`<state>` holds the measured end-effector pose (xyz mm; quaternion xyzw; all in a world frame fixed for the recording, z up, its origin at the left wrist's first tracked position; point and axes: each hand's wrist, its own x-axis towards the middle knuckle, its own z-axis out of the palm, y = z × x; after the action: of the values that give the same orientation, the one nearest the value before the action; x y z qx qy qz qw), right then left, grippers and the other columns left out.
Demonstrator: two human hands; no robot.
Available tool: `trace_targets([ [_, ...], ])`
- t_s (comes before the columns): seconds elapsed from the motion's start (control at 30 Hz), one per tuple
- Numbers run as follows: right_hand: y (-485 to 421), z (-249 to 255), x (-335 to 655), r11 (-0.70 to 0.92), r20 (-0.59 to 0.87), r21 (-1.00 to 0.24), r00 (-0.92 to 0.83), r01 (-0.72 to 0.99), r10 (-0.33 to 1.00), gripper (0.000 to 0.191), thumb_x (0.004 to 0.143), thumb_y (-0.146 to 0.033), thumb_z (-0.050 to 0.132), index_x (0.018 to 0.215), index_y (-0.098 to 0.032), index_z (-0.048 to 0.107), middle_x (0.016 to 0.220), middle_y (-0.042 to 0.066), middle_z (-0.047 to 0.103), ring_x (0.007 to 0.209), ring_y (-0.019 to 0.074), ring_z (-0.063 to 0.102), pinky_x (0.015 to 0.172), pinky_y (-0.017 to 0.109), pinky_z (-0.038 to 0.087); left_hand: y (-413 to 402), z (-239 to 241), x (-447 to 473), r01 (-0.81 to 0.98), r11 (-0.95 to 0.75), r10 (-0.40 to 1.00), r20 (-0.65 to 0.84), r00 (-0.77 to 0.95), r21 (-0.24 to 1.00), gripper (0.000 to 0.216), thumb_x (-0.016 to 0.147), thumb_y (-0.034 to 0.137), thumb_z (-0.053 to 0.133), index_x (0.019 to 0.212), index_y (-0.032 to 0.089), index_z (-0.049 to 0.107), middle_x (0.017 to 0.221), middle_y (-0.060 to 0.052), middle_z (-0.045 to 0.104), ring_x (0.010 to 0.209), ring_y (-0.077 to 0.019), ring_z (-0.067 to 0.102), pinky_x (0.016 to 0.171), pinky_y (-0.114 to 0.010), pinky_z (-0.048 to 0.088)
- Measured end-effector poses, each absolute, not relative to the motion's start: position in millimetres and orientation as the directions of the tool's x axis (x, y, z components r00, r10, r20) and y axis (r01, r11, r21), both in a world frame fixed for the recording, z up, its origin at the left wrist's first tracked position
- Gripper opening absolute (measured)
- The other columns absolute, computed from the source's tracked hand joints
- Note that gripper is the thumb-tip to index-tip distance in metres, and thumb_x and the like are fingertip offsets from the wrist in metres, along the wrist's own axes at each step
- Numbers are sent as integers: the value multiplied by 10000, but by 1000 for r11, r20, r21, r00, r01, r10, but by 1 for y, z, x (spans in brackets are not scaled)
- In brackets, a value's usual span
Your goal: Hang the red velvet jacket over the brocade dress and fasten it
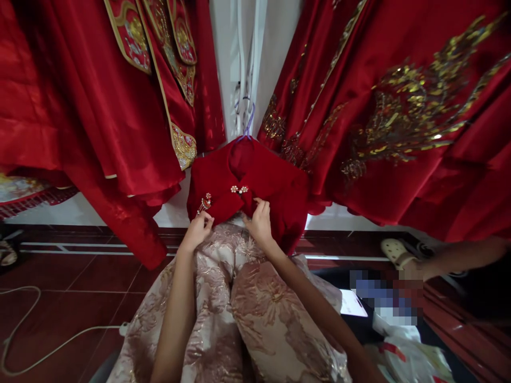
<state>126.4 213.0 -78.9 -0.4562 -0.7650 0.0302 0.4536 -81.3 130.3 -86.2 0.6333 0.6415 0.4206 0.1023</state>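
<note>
A short red jacket [279, 186] hangs on a purple hanger [248, 126] straight in front of me. A flower-shaped clasp [239, 189] joins its front, and a dangling jewelled brooch [206, 201] sits on its left side. Just below that brooch, my left hand [198, 230] pinches the jacket's lower edge. My right hand [261, 221] grips the front edge under the clasp, its fingers bent and partly hidden in the cloth. Pale pink floral brocade [271, 303] spreads below both hands.
Red gowns with gold trim [115, 122] hang at left, and a gold-sequinned red gown [399, 186] hangs at right. A white cable [75, 333] crosses the tiled floor. At lower right are a lit phone [353, 304], a plastic bag [415, 361] and another person's clog [393, 251].
</note>
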Motion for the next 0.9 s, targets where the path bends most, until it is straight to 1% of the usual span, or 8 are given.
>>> trace_targets([
  [0.2,218,-69,136,452,558,-452,-152,769,816,343,750,-108,464,1084,-167,519,1038,132,536,922,249,543,740,335,468,133,-91,-73,781,-180,817,533,-220,598,410,693,346,716,1029,210,525,1032,-69,544,953,-208,552,890,-355,431],
  [0.27,219,-67,144,385,477,-497,-126,777,870,299,763,-127,463,1048,-171,541,973,114,562,852,227,557,721,315,452,135,-92,-67,773,-100,847,462,-265,627,310,738,290,659,1009,202,537,938,-48,562,860,-192,561,840,-341,440],
  [0.33,224,-65,151,389,366,-599,-193,700,910,266,758,-127,468,1002,-179,561,873,75,582,782,197,560,724,291,433,134,-84,-59,719,-86,899,364,-242,690,142,820,291,548,918,189,554,804,-17,575,754,-168,556,771,-302,443],
  [0.5,245,-55,149,421,252,-799,-395,430,883,131,770,-167,431,782,-202,557,692,-15,571,653,129,527,705,232,416,136,-51,-30,611,-305,933,358,38,730,218,860,378,478,805,190,573,766,0,604,724,-161,540,720,-271,412],
  [0.6,250,-54,155,385,233,-847,-395,366,888,198,825,-301,378,770,-195,536,652,-25,566,580,112,502,637,226,429,155,-60,-11,587,-236,941,333,-61,775,80,774,255,578,763,195,526,722,-6,540,693,-166,506,741,-302,394],
  [0.67,252,-54,167,359,221,-882,-405,306,888,254,823,-380,380,779,-187,539,654,-25,580,568,107,497,614,224,435,168,-77,-1,501,-202,932,323,-166,842,228,676,117,620,875,186,530,848,-48,519,804,-194,506,818,-334,386],
  [0.8,253,-40,201,212,151,-969,-376,126,914,244,749,-381,465,754,-171,590,665,-18,639,614,123,548,649,239,458,183,-104,9,383,-201,915,312,-254,902,589,602,79,672,1159,178,506,996,-110,448,1001,-272,461,947,-424,334],
  [0.9,244,-20,207,129,65,-988,-517,90,854,221,720,-347,518,757,-171,646,707,4,694,668,155,617,704,276,495,188,-107,12,227,-231,903,295,-312,946,658,584,49,666,1206,195,509,1081,-132,464,1097,-297,448,1023,-456,267],
])
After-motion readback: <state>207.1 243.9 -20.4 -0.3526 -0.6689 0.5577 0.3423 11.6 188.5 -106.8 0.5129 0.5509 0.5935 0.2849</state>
